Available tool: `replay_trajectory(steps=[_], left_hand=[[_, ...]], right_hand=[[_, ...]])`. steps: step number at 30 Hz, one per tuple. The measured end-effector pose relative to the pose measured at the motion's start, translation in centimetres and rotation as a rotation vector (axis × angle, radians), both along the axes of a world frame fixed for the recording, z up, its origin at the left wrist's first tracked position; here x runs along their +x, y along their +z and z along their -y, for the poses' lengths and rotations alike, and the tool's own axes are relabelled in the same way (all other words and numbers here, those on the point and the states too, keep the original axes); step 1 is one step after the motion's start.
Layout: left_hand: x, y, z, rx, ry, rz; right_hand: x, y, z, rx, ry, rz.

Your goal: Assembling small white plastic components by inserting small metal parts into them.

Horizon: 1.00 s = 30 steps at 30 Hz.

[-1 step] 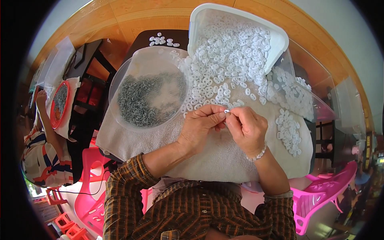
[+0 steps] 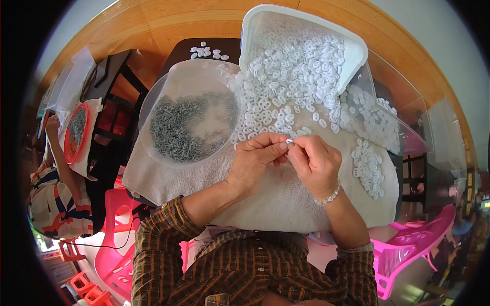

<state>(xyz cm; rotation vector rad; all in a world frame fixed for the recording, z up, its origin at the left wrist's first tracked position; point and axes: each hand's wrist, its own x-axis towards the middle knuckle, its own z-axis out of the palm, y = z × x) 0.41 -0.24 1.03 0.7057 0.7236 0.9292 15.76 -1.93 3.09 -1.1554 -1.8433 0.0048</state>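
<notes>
Your left hand (image 2: 255, 166) and right hand (image 2: 317, 162) meet fingertip to fingertip, both pinching one small white plastic ring (image 2: 289, 141) between them, just below the spilled pile of rings (image 2: 286, 86) on the towel-covered counter (image 2: 275, 204).

Piecework workshop — trays (image 2: 357, 48) of parts (image 2: 291, 76)

Sleeves: you wear a brown plaid shirt (image 2: 245, 265), cuffs pushed up on both forearms.
Right wrist: you wear a pale beaded bracelet (image 2: 329, 197).
</notes>
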Motion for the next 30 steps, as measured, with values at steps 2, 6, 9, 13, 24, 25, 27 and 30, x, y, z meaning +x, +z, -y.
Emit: replay_trajectory(steps=[2,6,9,13,24,25,27,30], left_hand=[[-0.1,0.1,0.0,0.018,-0.001,-0.020],[-0.5,0.3,-0.3,0.091,-0.005,0.028],[-0.5,0.4,-0.6,0.117,-0.003,0.055],[-0.8,0.4,-0.9,0.031,-0.058,0.076],[-0.9,-0.5,-1.1,-0.042,-0.112,0.053],[-0.8,-0.4,-1.1,-0.039,-0.113,0.053],[-0.6,-0.1,-1.1,0.026,-0.098,0.082],[-0.7,0.1,-1.2,0.032,-0.101,0.084]], right_hand=[[0.1,0.1,0.0,-0.033,0.007,-0.057],[0.2,0.1,0.0,-0.050,0.004,-0.097],[0.4,0.3,0.1,-0.088,-0.001,-0.137],[0.6,0.1,-0.1,-0.121,0.009,-0.134],[0.6,0.0,-0.1,-0.190,0.039,-0.131],[0.7,0.1,0.0,-0.184,0.037,-0.130],[0.7,0.4,0.1,-0.176,0.036,-0.128],[0.8,0.4,0.1,-0.179,0.032,-0.116]])
